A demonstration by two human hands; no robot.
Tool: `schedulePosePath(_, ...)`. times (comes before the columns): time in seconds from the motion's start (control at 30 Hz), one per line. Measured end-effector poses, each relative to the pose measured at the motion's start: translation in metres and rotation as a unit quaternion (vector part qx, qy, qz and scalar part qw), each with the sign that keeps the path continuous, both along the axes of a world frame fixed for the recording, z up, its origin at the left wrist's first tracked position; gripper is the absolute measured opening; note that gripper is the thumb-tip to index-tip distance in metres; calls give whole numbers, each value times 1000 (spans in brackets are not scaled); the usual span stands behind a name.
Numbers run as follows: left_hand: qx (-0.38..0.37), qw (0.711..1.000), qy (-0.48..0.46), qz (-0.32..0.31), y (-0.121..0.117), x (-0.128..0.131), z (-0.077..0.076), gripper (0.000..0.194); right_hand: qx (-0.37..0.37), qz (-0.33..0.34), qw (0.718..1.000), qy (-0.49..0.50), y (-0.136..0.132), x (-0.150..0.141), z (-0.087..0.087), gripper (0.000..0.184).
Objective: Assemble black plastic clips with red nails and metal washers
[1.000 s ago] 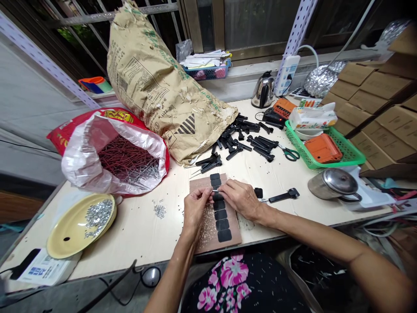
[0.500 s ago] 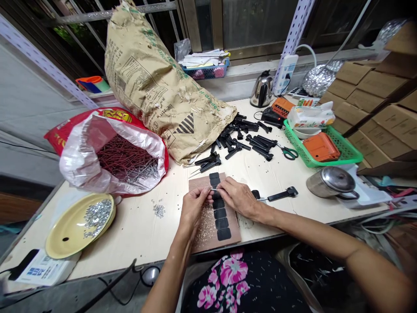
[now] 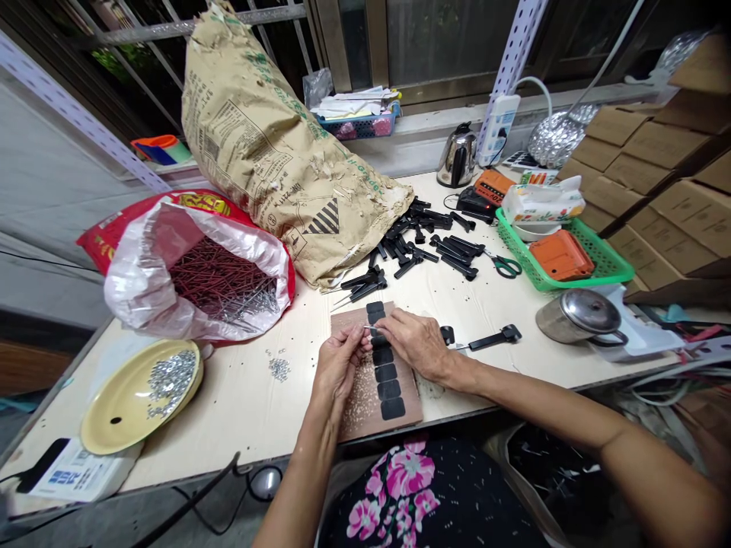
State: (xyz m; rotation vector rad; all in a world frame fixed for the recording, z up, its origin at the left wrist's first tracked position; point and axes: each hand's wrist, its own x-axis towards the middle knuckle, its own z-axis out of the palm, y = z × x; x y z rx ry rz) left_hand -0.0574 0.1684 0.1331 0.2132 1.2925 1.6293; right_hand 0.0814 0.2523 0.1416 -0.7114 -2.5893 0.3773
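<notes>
My left hand (image 3: 341, 358) is closed in a pinch over a brown wooden board (image 3: 357, 418). My right hand (image 3: 416, 342) meets it from the other side, thumb and fingers pinched together. Between the fingertips runs a thin silvery metal pin (image 3: 370, 327), gripped from both sides; its ends are hidden. Below the hands, a row of flat black square pads (image 3: 387, 373) lies along the board, with pale crumbs beside it. To the right of my right hand lies a black plastic handle (image 3: 494, 338) with a square end.
Black plastic parts (image 3: 422, 236) spill from a big paper sack (image 3: 268, 160). A red-and-white bag (image 3: 137, 297) holds reddish nails. Small metal bits fill part of a yellow dish (image 3: 108, 403). Scissors (image 3: 507, 266), a green basket (image 3: 611, 274) and a metal mug (image 3: 576, 320) stand right.
Both hands have shifted slightly up and left, still pinched together over the board, and more of the pin shows between the fingertips. Everything else stays put.
</notes>
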Motion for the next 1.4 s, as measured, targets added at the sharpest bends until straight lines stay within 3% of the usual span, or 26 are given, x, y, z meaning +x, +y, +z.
schedulePosePath(0.23, 1, 996, 90, 6, -4, 2, 5, 30, 91, 17, 996, 6, -2, 2, 2, 25)
schedulePosePath(0.33, 2, 987, 160, -11, -8, -1, 4, 27, 58, 30, 998, 8, 0, 5, 0, 25)
schedulePosePath(0.47, -11, 974, 221, -46, -11, -6, 3, 28, -48, 57, 997, 27, 2, 9, -1, 20)
schedulePosePath(0.53, -17, 970, 233, -60, -12, -7, 3, 28, -47, 71, 996, 30, 3, 9, 0, 18)
schedulePosePath(0.63, -19, 967, 243, -75, -13, -6, 4, 27, -11, 75, 997, 13, 3, 9, 2, 20)
schedulePosePath(1.0, -28, 974, 203, -94, -15, -6, 3, 27, -86, 118, 988, 55, 4, 13, -7, 20)
schedulePosePath(1.17, -60, 981, 132, -129, -15, -7, 2, 33, 12, 95, 995, 29, 2, 16, -12, 20)
schedulePosePath(1.23, -68, 980, 125, -138, -16, -7, 0, 35, 19, 100, 994, 32, 2, 16, -13, 18)
schedulePosePath(1.33, -71, 979, 137, -135, -17, -6, -3, 41, 1, 94, 995, 27, 5, 17, -12, 17)
schedulePosePath(1.4, -82, 968, 205, -119, -18, -7, -4, 48, 2, 89, 996, 18, 10, 17, -12, 18)
